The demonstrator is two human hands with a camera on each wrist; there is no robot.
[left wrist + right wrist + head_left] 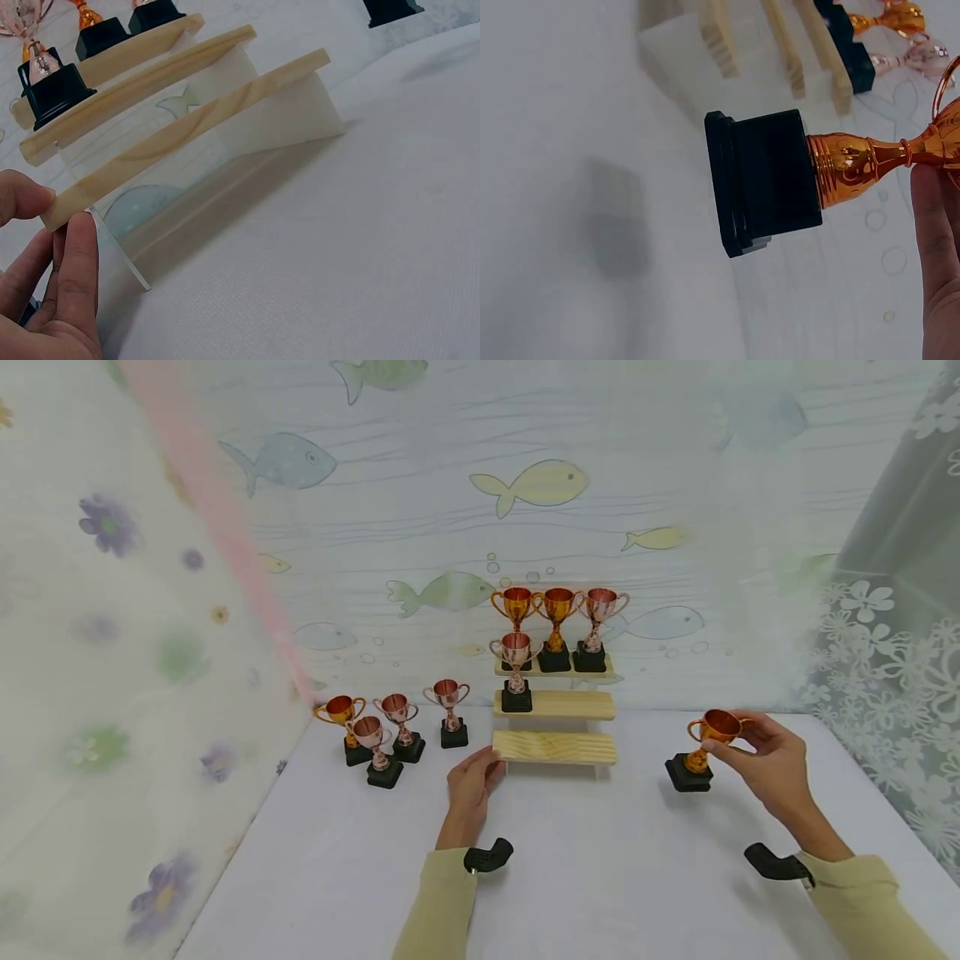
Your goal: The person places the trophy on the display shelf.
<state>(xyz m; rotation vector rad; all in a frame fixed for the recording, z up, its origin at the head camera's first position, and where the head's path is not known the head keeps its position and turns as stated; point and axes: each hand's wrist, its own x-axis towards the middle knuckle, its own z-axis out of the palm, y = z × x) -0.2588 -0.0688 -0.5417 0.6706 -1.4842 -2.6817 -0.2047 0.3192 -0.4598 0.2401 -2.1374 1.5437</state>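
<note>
In the head view my right hand [776, 768] holds a gold trophy cup [697, 762] with a black base, off to the right of a three-tier wooden stand [555, 747]. The right wrist view shows its black base [772, 176] above the table, its shadow apart from it. My left hand [470, 793] pinches the left end of the lowest board [187, 129] between thumb and fingers. A pink trophy [516, 652] stands at the left of the middle tier. Two gold trophies [557, 606] and another pink trophy [600, 606] are on the top tier.
Left of the stand, a pink trophy [447, 695] stands alone on the white-covered table [570, 868]. Farther left, a gold trophy [341, 710] and two pink trophies [397, 710] are grouped. A fish-patterned curtain [540, 485] hangs behind.
</note>
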